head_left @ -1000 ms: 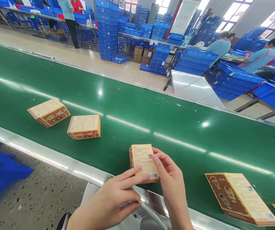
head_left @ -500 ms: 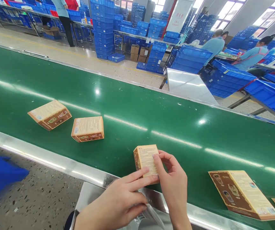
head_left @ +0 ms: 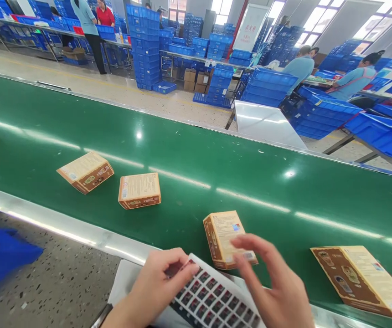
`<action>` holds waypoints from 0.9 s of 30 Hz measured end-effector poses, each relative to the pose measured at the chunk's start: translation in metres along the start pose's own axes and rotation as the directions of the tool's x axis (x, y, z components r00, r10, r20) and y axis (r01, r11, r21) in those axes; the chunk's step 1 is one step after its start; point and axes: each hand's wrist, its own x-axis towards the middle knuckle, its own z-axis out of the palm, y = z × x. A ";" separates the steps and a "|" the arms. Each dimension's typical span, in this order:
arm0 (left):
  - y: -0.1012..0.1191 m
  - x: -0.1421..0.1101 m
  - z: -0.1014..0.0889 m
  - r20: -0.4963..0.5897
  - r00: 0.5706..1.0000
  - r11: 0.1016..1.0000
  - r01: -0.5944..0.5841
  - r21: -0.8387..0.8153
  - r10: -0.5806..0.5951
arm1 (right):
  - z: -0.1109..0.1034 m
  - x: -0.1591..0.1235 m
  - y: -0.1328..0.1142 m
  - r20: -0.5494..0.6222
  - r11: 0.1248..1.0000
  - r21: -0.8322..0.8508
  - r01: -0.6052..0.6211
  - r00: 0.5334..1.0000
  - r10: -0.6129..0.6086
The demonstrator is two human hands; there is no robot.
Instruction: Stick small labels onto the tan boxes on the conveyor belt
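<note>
Right hand (head_left: 278, 287) off box (head_left: 226, 237), sticker sheet (head_left: 213, 298) now up.

Factory hall: long green conveyor belt (head_left: 196, 150) with a metal edge rail (head_left: 62, 223) runs across the view; speckled grey floor (head_left: 55, 282) on the near side, pale floor (head_left: 114, 91) beyond. Stacked blue crates (head_left: 146, 45) and cardboard cartons (head_left: 191, 75) stand along worktables (head_left: 189, 54); people in light blue tops (head_left: 353, 82) work at the right. Large windows (head_left: 373, 20) at upper right admit bright daylight, with glare streaks on the belt.
</note>
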 end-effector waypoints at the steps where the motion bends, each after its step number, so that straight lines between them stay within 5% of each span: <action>1: 0.002 -0.001 -0.002 -0.017 0.995 0.993 0.098 -0.067 -0.099 | -0.002 -0.005 -0.002 0.089 0.997 0.021 0.072 0.993 -0.073; 4: 0.002 -0.001 -0.007 -0.098 0.968 0.949 0.201 -0.245 -0.230 | -0.008 -0.012 -0.001 0.198 0.978 0.072 0.194 0.959 -0.205; 9: -0.007 0.001 -0.017 -0.153 0.968 0.960 0.161 -0.228 -0.198 | -0.012 -0.010 0.002 0.223 0.979 0.174 0.110 0.964 -0.148; 11: -0.004 0.001 -0.022 -0.257 0.965 0.999 0.053 0.005 -0.049 | -0.007 -0.010 -0.001 0.220 0.976 0.206 0.073 0.968 -0.119; 13: 0.003 0.000 -0.025 -0.293 0.920 0.920 -0.145 0.365 0.261 | 0.000 -0.012 -0.006 0.218 0.975 0.219 0.047 0.971 -0.095; 16: 0.016 -0.002 -0.021 -0.001 0.815 0.640 -0.456 0.618 0.580 | 0.008 -0.014 -0.012 0.257 0.961 0.278 0.005 0.963 -0.079; 18: 0.021 -0.003 -0.016 0.103 0.808 0.628 -0.525 0.574 0.580 | 0.009 -0.015 -0.014 0.290 0.936 0.349 -0.051 0.955 -0.056; 23: 0.014 -0.003 -0.020 0.067 0.917 0.788 -0.374 0.489 0.393 | -0.004 -0.013 -0.010 0.370 0.871 0.434 -0.232 0.927 0.062; 27: 0.008 -0.003 -0.033 0.193 0.931 0.781 -0.365 0.506 0.310 | -0.010 -0.011 -0.007 0.409 0.926 0.325 -0.192 0.912 0.046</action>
